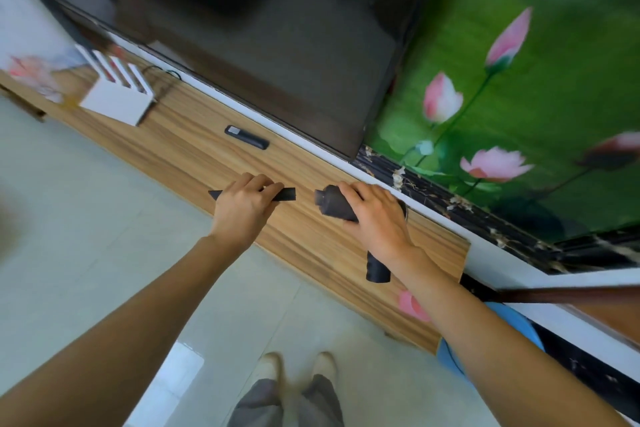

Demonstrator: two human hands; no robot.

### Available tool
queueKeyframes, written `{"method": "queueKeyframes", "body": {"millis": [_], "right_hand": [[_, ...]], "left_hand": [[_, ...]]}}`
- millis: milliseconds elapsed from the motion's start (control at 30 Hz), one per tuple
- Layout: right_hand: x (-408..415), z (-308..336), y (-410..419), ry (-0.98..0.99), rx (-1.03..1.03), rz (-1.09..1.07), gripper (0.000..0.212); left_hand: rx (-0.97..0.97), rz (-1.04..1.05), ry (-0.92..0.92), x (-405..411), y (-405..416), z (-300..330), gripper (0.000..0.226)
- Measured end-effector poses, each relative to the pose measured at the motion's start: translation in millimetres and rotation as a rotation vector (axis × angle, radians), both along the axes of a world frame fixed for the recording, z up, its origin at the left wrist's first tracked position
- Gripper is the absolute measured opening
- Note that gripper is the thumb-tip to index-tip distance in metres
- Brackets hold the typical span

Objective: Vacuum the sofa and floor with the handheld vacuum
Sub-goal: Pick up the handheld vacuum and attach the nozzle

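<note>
Our right hand (375,218) holds the black vacuum (337,206) over the wood shelf (194,149). Our left hand (242,206) grips the pointy nozzle (286,194), at nine o'clock from it. We line them up straight, then push gently.

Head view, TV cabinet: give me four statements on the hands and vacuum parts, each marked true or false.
1. The left hand grips the black nozzle. True.
2. The nozzle is already fitted onto the vacuum. False: a gap of bare wooden cabinet separates them.
3. The right hand holds the vacuum. True.
4. The remote lies on the floor. False: it lies on the cabinet, near the TV.
</note>
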State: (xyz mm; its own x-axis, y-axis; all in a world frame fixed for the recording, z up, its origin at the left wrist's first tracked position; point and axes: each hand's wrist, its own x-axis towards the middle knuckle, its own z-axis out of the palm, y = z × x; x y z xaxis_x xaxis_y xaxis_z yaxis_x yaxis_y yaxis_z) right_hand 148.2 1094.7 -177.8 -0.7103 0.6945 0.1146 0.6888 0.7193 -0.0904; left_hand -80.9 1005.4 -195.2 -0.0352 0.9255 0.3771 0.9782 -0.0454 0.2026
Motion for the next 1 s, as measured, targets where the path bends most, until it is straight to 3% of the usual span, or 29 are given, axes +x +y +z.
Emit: {"method": "queueKeyframes", "body": {"millis": [633, 767, 1000], "right_hand": [[-69.3, 202.2, -26.5, 0.255, 0.298, 0.234, 0.068], [-78.2, 235.7, -32.4, 0.31, 0.344, 0.269, 0.05], [-86.0, 262.6, -35.1, 0.269, 0.386, 0.295, 0.065]], "left_hand": [[0.308, 0.131, 0.126, -38.3, -65.5, 207.9, 0.017], [0.342, 0.152, 0.159, -42.0, -67.7, 237.3, 0.026], [0.397, 0.178, 0.192, -41.1, -79.3, 267.0, 0.027]]}}
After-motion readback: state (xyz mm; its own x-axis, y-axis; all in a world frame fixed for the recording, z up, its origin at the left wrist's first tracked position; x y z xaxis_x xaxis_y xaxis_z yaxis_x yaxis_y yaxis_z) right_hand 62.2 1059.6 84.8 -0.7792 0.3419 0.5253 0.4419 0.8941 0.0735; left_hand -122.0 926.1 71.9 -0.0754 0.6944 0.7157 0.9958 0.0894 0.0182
